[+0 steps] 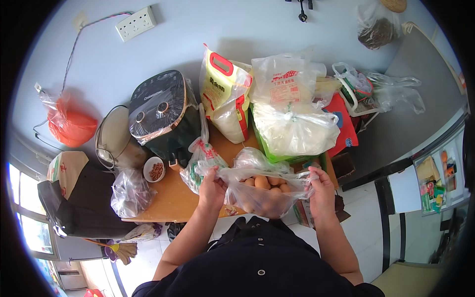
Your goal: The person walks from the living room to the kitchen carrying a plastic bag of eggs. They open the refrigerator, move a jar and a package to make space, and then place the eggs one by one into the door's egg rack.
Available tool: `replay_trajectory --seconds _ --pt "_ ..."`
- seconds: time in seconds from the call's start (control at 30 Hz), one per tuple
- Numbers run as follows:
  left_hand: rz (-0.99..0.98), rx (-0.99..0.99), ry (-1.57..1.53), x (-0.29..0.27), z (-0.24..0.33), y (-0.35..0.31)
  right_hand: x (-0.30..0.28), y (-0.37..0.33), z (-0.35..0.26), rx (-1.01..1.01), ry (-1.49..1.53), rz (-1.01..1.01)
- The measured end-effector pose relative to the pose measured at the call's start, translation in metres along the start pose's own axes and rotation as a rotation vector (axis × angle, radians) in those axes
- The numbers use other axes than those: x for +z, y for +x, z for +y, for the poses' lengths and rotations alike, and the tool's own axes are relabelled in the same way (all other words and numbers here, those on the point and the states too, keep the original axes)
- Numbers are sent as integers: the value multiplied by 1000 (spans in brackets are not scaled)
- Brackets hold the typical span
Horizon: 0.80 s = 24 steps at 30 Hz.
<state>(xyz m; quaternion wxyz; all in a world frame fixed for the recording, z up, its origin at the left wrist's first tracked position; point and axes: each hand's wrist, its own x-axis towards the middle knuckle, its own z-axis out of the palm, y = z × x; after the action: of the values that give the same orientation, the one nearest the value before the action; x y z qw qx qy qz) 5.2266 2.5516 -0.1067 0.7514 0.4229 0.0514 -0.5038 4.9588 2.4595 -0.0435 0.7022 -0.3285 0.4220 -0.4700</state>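
A clear plastic bag [247, 197] full of brown eggs [269, 183] is stretched wide at the table's front edge. My left hand [213, 190] is closed on the bag's left rim, and my right hand [321, 189] pinches its right rim. Between them the mouth gapes, so the upper eggs show plainly; the lower ones blur through the plastic. Close to my left hand stands a white plastic bag with red and green print [200, 161]. Behind the eggs lies another clear bag [255, 159], its contents hard to make out.
On the wooden table [170, 200] stand a dark air fryer [166, 114], a yellow rice bag [225, 99], a white bowl of peanuts [154, 170], a metal pot [118, 138] and a tied white bag [297, 129] in a green crate. A knotted plastic bag [132, 192] sits at the left corner.
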Motion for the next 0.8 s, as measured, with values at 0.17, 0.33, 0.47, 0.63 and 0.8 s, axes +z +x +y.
replay_trajectory --seconds 0.17,0.33,0.47,0.63,0.8 --pt "7 1 -103 -4 -1 6 -13 4 -6 66 -21 -76" --pt "-10 125 16 1 -2 -3 14 -19 -34 167 -16 -148" --pt "-94 134 31 -2 7 -15 30 -27 -42 189 -82 -286" --pt "30 -101 -206 -2 27 -25 27 -25 -43 221 -104 -342" --pt "-116 -154 -117 -23 36 -13 31 -24 -39 162 -172 -360"
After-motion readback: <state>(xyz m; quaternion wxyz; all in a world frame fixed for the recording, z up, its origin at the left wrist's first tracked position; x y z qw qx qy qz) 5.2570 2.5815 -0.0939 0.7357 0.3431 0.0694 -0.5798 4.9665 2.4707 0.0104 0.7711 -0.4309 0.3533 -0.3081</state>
